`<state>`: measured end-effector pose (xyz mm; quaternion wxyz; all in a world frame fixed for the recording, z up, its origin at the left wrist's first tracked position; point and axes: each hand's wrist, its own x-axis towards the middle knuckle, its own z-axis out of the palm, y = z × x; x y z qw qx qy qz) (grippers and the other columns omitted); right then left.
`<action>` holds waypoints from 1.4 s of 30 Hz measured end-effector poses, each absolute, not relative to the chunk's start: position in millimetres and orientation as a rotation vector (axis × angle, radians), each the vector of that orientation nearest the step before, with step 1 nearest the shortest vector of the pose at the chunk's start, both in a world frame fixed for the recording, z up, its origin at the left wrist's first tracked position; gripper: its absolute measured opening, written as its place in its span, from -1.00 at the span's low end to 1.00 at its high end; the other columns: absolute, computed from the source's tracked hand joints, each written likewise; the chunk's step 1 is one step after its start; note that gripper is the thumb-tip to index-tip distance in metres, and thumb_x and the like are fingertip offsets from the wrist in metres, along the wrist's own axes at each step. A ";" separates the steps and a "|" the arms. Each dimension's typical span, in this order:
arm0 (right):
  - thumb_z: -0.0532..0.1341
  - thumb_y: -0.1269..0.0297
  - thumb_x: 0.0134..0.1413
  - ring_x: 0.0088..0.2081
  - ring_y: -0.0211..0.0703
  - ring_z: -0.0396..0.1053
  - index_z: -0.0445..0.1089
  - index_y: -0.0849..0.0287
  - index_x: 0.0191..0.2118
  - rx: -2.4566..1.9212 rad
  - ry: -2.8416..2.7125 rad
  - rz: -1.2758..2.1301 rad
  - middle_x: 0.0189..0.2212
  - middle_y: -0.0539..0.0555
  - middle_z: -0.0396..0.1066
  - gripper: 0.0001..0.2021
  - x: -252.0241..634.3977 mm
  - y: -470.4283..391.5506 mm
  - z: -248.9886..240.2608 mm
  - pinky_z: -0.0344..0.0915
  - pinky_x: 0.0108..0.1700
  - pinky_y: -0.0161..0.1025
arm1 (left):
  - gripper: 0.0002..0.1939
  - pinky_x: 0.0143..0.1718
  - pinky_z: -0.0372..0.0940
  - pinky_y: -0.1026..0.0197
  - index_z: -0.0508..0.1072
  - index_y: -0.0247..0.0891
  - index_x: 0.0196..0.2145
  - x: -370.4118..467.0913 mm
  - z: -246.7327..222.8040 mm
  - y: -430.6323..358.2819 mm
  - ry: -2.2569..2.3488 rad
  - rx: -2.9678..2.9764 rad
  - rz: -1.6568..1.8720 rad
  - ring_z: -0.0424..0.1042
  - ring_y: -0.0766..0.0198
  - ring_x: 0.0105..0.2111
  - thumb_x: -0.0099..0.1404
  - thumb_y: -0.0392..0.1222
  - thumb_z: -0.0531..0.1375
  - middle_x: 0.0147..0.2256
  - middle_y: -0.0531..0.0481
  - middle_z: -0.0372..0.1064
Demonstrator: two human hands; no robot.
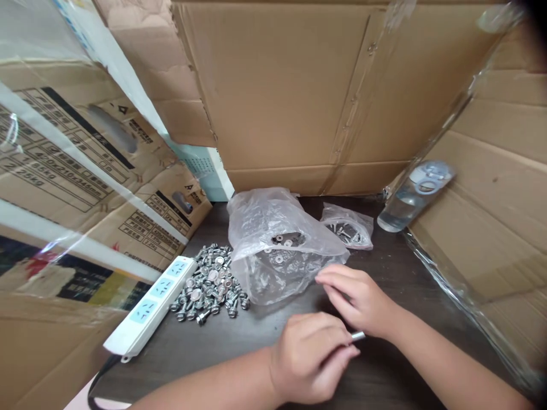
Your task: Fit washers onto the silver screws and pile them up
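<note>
My left hand (pixel 311 359) is closed on a small silver metal rod (pixel 358 336), which sticks out to the right between thumb and fingers. Just above and to the right, my right hand (pixel 356 296) has its fingertips together at the near right edge of a clear plastic bag (pixel 273 273). What those fingertips hold, if anything, is too small to make out. Inside the bag, small washers (pixel 279 259) show through the plastic. Left of the bag lies a pile of silver bolts (pixel 209 290) with round flat pieces among them.
A white power strip (pixel 164 296) lies left of the bolts. Behind my right hand sits a smaller bag of screws (pixel 348 228). A clear water bottle (pixel 412 196) leans against the right cardboard wall (pixel 482 188). Cardboard also rises behind and at the left.
</note>
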<state>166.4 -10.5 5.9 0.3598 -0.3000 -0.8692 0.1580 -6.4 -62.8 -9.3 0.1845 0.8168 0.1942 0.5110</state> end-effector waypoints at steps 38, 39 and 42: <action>0.20 0.43 0.12 -0.30 -0.15 0.57 0.57 0.15 -0.38 -0.983 -1.743 0.190 -0.34 0.06 0.58 -0.81 112.4 34.0 -10.7 0.53 -0.21 -0.28 | -0.41 -0.75 -0.18 0.45 0.47 -0.44 -0.27 -11.1 -0.8 -8.6 1.131 0.497 1.288 -0.04 0.64 -0.78 -0.20 -0.01 0.48 -0.63 0.17 0.30; 0.19 0.44 0.13 -0.31 -0.15 0.57 0.57 0.15 -0.38 -0.963 -1.748 0.163 -0.35 0.06 0.58 -0.81 111.9 33.9 -10.9 0.53 -0.22 -0.28 | -0.40 -0.76 -0.18 0.45 0.46 -0.44 -0.26 -11.3 -0.8 -8.4 1.127 0.495 1.291 -0.05 0.64 -0.78 -0.19 -0.01 0.48 -0.63 0.16 0.31; 0.17 0.48 0.13 -0.30 -0.16 0.57 0.56 0.17 -0.36 -0.920 -1.775 0.112 -0.34 0.07 0.58 -0.79 110.3 31.9 -12.9 0.53 -0.21 -0.29 | -0.39 -0.76 -0.18 0.45 0.46 -0.44 -0.24 -11.7 -1.8 -7.5 1.141 0.483 1.309 -0.05 0.65 -0.78 -0.19 0.00 0.48 -0.59 0.15 0.34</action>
